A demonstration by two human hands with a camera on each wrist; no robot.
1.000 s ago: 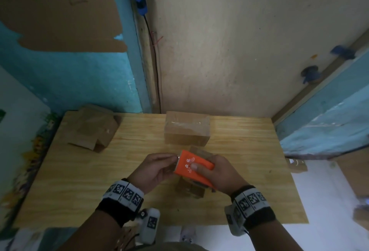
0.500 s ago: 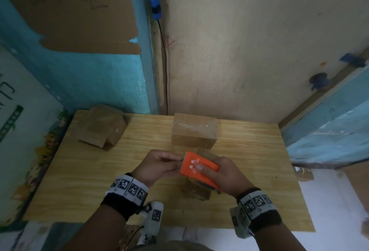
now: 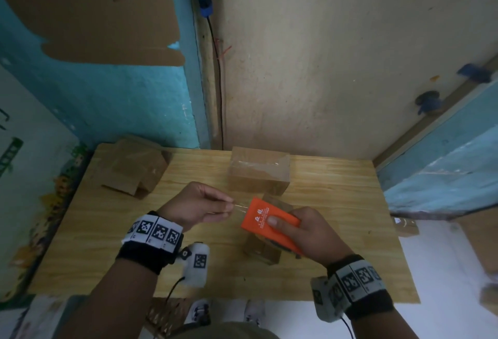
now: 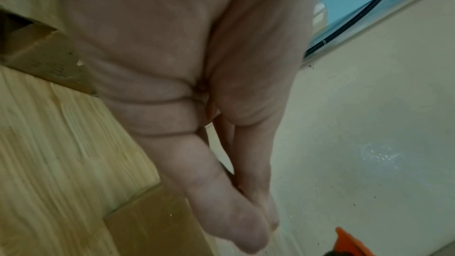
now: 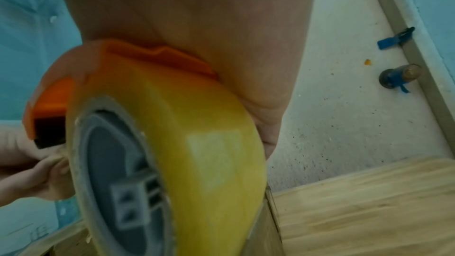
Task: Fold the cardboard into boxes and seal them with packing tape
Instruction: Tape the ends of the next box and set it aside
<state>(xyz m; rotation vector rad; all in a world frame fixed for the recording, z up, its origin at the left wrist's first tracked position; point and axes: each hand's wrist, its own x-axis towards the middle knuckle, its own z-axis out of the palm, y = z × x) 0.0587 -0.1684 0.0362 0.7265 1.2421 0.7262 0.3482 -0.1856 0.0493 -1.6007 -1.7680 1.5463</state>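
Observation:
My right hand grips an orange tape dispenser holding a yellowish tape roll, with the thumb lying on its top. It is held over a small cardboard box at mid-table, mostly hidden beneath it. My left hand pinches the clear tape end between thumb and fingers, just left of the dispenser's front edge. A short strip of tape spans the gap. A sealed box stands behind.
Folded and flat cardboard pieces lie at the back left of the wooden table. Walls close in behind and to the left. More cardboard lies on the floor to the right.
My left hand has drawn away leftward from the dispenser, pulling out a short length of clear tape. The head view has shifted slightly.

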